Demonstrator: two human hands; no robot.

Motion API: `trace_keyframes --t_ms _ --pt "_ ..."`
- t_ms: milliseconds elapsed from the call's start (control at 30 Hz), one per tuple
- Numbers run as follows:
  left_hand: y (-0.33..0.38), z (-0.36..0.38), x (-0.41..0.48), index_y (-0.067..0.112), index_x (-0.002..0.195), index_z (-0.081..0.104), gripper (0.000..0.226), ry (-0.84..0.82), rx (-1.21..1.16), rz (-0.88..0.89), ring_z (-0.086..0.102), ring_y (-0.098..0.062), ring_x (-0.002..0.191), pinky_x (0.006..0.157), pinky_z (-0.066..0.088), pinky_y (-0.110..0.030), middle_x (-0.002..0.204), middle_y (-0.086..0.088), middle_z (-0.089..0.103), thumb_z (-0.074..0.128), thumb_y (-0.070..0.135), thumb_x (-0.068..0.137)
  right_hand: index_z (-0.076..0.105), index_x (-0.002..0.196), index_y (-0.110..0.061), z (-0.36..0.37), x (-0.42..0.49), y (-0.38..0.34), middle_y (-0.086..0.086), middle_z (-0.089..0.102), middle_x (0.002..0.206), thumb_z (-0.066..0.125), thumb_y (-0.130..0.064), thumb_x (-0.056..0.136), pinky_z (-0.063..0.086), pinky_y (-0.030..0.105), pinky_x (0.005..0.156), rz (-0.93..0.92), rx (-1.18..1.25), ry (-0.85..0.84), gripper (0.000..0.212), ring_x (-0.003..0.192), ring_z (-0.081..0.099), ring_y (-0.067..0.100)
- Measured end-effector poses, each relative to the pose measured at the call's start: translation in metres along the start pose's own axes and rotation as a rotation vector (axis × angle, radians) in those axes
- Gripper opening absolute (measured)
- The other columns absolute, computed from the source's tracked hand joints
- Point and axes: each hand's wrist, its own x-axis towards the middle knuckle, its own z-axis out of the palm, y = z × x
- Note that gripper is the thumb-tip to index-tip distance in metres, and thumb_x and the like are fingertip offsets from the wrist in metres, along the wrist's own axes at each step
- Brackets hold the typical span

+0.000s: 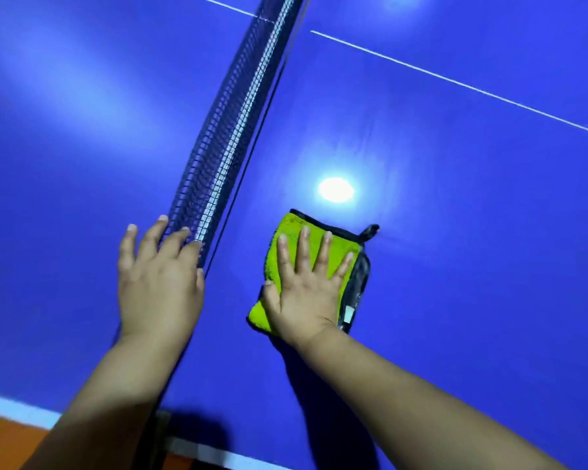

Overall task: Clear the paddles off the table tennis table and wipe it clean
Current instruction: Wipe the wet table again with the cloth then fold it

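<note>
– Blue table fills nearly everything. What sits at the far left?
– Down in the corner, a strip of orange floor beyond the table's white edge. Otherwise bare blue with soft glare.
– And the left hand?
– Palm down, fingers straight and spread, holding nothing. Its fingertips touch the near end of the net. I cannot tell whether the palm rests on the table.
– The net runs where?
– From that hand up and away to the top edge, dark mesh with a white band, leaning a little.
– Right of the net?
– The right hand, flat, fingers fanned out, pressing down on a yellow-green cloth.
– Where does the cloth lie?
– Flat on the table just right of the net, near the person's side. It is folded, with dark trim, a small loop at its far right corner and a white tag at the right edge.
– Anything farther right?
– A bright round reflection just beyond the cloth, and a thin white line crossing the table towards the right edge.
</note>
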Motion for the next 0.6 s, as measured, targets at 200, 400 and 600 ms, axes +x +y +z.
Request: trace_keyframes --t_ms 200,400,600 --pt "-0.016 0.007 0.001 0.006 0.101 0.067 0.034 0.041 -0.034 -0.003 0.04 -0.035 0.127 0.111 0.015 -0.049 0.116 -0.013 0.063 0.074 0.01 0.068 0.014 0.154 -0.026 -0.01 0.044 -0.078 0.009 -0.007 0.162 0.031 -0.054 0.092 -0.015 0.067 0.108 -0.357 -0.053 -0.081 0.07 0.145 -0.019 0.04" --pt "0.011 0.005 0.004 0.005 0.1 0.068 0.032 0.077 -0.026 -0.027 0.038 -0.035 0.129 0.113 0.012 -0.049 0.112 -0.013 0.064 0.073 0.008 0.069 0.028 0.151 -0.03 -0.017 0.079 -0.041 0.0 0.009 0.162 0.033 -0.047 0.089 -0.012 0.053 0.117 -0.472 -0.03 -0.001 0.065 0.149 -0.005 0.027" --pt "0.084 0.015 0.008 0.005 0.099 0.068 0.032 0.07 -0.055 0.038 0.035 -0.035 0.132 0.115 0.004 -0.046 0.111 -0.015 0.064 0.073 0.007 0.068 0.023 0.152 -0.034 -0.018 0.059 0.082 -0.002 0.014 0.162 0.024 -0.046 0.08 -0.003 0.051 0.119 -0.203 0.062 0.054 0.074 0.15 0.002 0.027"
